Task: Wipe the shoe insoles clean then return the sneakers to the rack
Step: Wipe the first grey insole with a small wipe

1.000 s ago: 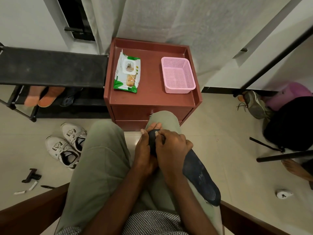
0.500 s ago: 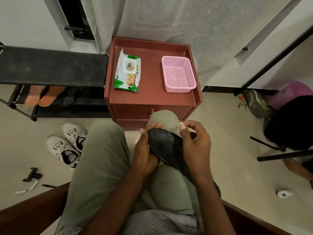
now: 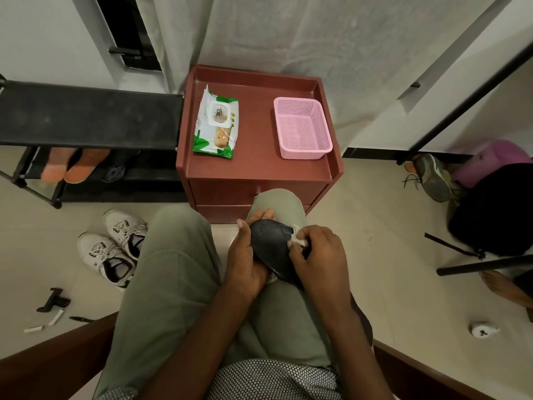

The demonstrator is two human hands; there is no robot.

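A dark insole (image 3: 269,239) lies across my right thigh. My left hand (image 3: 245,262) grips its toe end from the left, fingers curled under it. Pinched in my right hand (image 3: 317,255) is a small white wipe (image 3: 297,239), held against the insole's right edge. The rest of the insole is hidden under my right hand and forearm. Two white sneakers (image 3: 114,248) stand on the floor to my left, below the black shoe rack (image 3: 86,119).
A red-brown bedside cabinet (image 3: 259,168) in front of my knees carries a pack of wet wipes (image 3: 216,125) and a pink basket (image 3: 301,128). Orange slippers (image 3: 72,166) sit in the rack. A black bag (image 3: 496,209) and an olive shoe (image 3: 432,177) lie at the right.
My right hand has slid from the insole's toe to its right edge and now sits a little lower, still with the wipe. The left hand keeps its hold.
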